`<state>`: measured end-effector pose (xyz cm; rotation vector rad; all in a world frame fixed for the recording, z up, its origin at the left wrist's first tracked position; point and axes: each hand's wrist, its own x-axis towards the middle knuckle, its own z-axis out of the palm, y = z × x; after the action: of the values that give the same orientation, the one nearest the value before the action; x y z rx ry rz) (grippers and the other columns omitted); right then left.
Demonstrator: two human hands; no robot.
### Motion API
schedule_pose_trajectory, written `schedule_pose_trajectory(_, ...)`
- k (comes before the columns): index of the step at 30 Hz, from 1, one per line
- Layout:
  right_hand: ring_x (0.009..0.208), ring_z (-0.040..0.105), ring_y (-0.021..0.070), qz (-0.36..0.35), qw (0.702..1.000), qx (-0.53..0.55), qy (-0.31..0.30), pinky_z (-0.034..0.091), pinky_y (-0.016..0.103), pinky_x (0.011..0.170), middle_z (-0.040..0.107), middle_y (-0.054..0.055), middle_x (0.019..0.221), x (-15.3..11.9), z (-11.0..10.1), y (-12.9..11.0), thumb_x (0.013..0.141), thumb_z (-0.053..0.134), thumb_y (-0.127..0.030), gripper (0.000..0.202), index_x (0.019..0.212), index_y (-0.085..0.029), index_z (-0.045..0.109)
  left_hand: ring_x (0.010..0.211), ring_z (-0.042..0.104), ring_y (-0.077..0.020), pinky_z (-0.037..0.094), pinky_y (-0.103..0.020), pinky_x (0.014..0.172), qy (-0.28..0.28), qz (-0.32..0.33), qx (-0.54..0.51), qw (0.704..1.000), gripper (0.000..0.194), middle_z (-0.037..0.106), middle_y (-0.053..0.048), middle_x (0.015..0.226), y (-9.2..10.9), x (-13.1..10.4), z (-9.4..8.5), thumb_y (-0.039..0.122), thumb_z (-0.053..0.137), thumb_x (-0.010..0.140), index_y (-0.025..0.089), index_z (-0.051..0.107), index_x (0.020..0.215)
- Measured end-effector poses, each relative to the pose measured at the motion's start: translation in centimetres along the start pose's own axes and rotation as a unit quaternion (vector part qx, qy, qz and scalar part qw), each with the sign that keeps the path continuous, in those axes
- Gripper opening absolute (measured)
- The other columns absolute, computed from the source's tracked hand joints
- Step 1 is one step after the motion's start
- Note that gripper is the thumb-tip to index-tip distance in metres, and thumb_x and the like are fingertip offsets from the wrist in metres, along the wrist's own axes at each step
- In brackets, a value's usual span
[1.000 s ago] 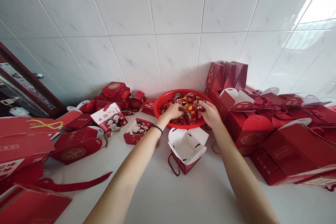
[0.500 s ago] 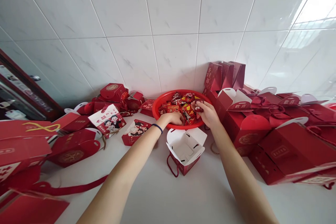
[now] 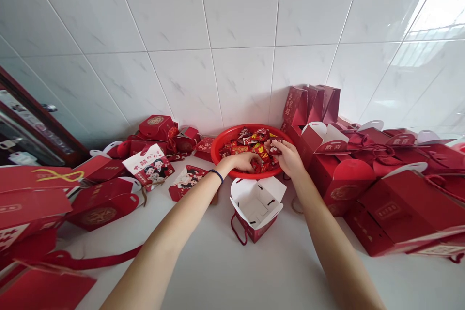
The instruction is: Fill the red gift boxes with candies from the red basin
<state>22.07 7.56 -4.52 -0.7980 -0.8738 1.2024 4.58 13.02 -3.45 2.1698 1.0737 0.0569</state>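
Observation:
A red plastic basket [image 3: 217,144] full of wrapped candies [image 3: 240,148] stands against the wall. My left hand [image 3: 244,161] reaches over its front rim, fingers curled down among the wrappers; what they pinch is hidden. Over the basket's right side, my right hand [image 3: 288,156] is closed on a dark red wrapped candy [image 3: 275,145] between thumb and fingers. Just in front of the basket, between my forearms, sits an open gift box [image 3: 257,208] with white inside, its flaps raised and a red cord handle hanging at the left. No candy shows inside it.
Red gift boxes [image 3: 348,174] are piled on the right, with tall ones [image 3: 308,104] behind. More boxes [image 3: 105,201] crowd the left, near a printed box [image 3: 189,181] and a red ribbon [image 3: 98,262]. A tiled wall [image 3: 240,77] rises behind the white table [image 3: 236,271].
My left hand has shifted slightly right within the basket, its fingers now more curled among the candies. My right hand stays almost still with its candy. The open box has not moved.

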Motion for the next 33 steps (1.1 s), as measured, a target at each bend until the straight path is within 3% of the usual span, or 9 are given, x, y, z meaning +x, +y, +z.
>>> schedule_pose_trajectory(5,0.082,0.073,0.0220,-0.002,1.000,0.002,0.003,0.057,0.032,0.073,0.077,0.004,0.077,0.0,0.0,0.0,0.054,0.089,-0.044,0.032,0.071,-0.022,0.073,0.052,0.052,-0.0146,0.040,-0.025,0.052,0.009,0.007,-0.031,0.999,0.029,0.061,0.004,0.055,-0.3,-0.2,-0.2,0.011,0.066,0.052,0.021,0.077,0.076)
schedule_pose_trajectory(7,0.082,0.073,0.0221,-0.004,1.000,0.002,0.004,0.057,0.033,0.074,0.077,0.004,0.077,0.0,0.0,0.0,0.055,0.088,-0.044,0.031,0.072,-0.022,0.072,0.055,0.056,-0.0159,0.045,-0.025,0.057,0.027,0.020,-0.053,0.998,0.025,0.062,0.004,0.055,-0.3,-0.3,-0.3,0.011,0.069,0.052,0.020,0.078,0.073)
schedule_pose_trajectory(10,0.083,0.073,0.0230,-0.006,1.000,0.003,0.007,0.058,0.034,0.074,0.077,0.005,0.078,0.0,0.0,-0.1,0.057,0.087,-0.042,0.029,0.071,-0.022,0.072,0.079,0.067,-0.0202,0.052,-0.027,0.077,0.092,0.050,-0.101,0.989,0.030,0.074,0.001,0.079,-0.3,-0.4,-0.6,0.016,0.074,0.057,0.019,0.079,0.087)
schedule_pose_trajectory(13,0.085,0.073,0.0242,-0.006,1.000,0.004,0.009,0.059,0.034,0.074,0.076,0.005,0.078,-0.1,0.0,-0.1,0.059,0.087,-0.042,0.029,0.072,-0.022,0.072,0.104,0.066,-0.0240,0.050,-0.032,0.094,0.176,0.069,-0.148,0.971,0.039,0.076,-0.004,0.105,-0.3,-0.3,-0.9,0.019,0.073,0.068,0.018,0.076,0.107)
schedule_pose_trajectory(18,0.086,0.074,0.0242,-0.005,1.000,0.009,0.008,0.060,0.035,0.076,0.076,0.006,0.079,-0.1,0.1,-0.3,0.062,0.086,-0.043,0.027,0.073,-0.022,0.073,0.117,0.063,-0.0262,0.047,-0.037,0.104,0.255,0.089,-0.200,0.942,0.042,0.071,-0.008,0.123,-0.4,-0.2,-1.0,0.017,0.075,0.071,0.017,0.073,0.113)
schedule_pose_trajectory(22,0.086,0.074,0.0236,-0.001,1.000,0.016,0.008,0.060,0.033,0.075,0.077,0.005,0.080,-0.2,0.2,-0.3,0.060,0.088,-0.044,0.029,0.073,-0.022,0.074,0.116,0.064,-0.0252,0.049,-0.038,0.101,0.257,0.108,-0.241,0.929,0.045,0.070,-0.011,0.126,-0.3,-0.4,-0.9,0.018,0.077,0.072,0.015,0.071,0.117)
schedule_pose_trajectory(27,0.085,0.074,0.0233,0.012,1.000,0.021,0.004,0.060,0.032,0.069,0.078,0.005,0.083,-0.3,0.2,-0.5,0.058,0.090,-0.045,0.032,0.077,-0.023,0.076,0.114,0.065,-0.0276,0.051,-0.041,0.100,0.240,0.123,-0.292,0.918,0.051,0.071,-0.013,0.126,-0.1,-0.6,-0.9,0.034,0.083,0.071,0.014,0.072,0.117)
schedule_pose_trajectory(33,0.075,0.071,0.0167,0.035,0.999,0.029,0.001,0.059,0.025,0.060,0.077,0.000,0.079,-0.5,0.4,-0.8,0.059,0.092,-0.039,0.029,0.074,-0.023,0.073,0.117,0.064,-0.0286,0.047,-0.041,0.103,0.210,0.185,-0.328,0.902,0.049,0.073,-0.011,0.123,0.5,-0.9,-0.9,0.042,0.083,0.070,0.015,0.077,0.111)
